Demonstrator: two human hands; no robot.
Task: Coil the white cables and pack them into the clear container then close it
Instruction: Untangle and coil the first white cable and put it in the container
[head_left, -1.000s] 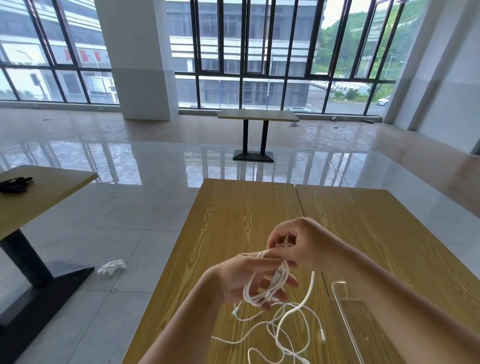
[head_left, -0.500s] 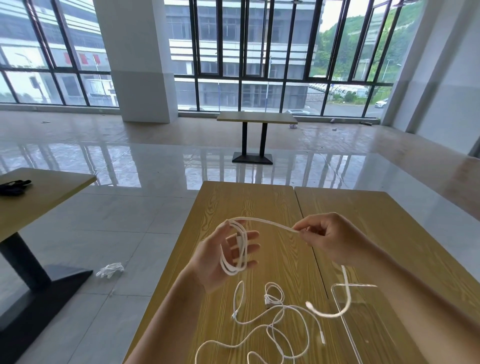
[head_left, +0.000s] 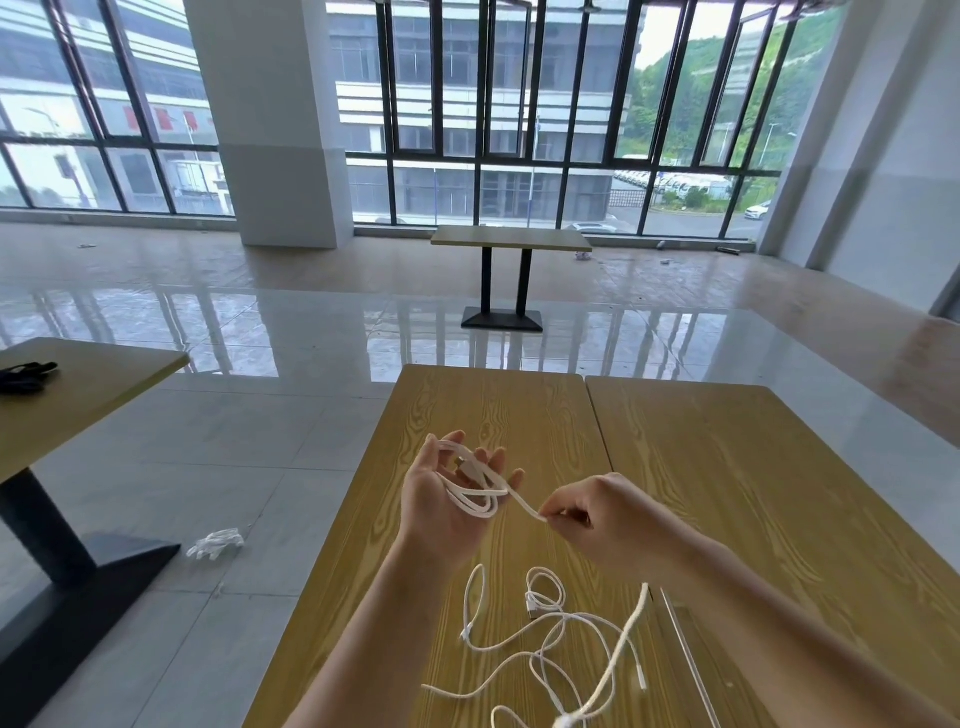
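Over the near wooden surface (head_left: 519, 415), seen from the head camera, the person's left hand (head_left: 447, 499) is raised palm up with its fingers spread and nearly straight. Several loops of a white cable (head_left: 475, 493) lie wound across that palm and around the fingers, with a plug end showing among the loops. From the coil a short run of the same cable leads to the right hand (head_left: 602, 519), which pinches it between thumb and fingertips, the other fingers curled in. The two hands are close together, above the surface rather than on it.

Below them, on the surface, the loose white cables (head_left: 545, 639) sprawl in tangled loops near the front edge, and a thicker white strand hangs down under the right forearm. Just right of the tangle lies the clear container (head_left: 680, 639), partly hidden by the right arm; whether it is open I cannot tell.

Off to the left, a crumpled bit of clear plastic (head_left: 215, 543) lies on the tiled floor (head_left: 208, 441), beside a second table (head_left: 88, 395).
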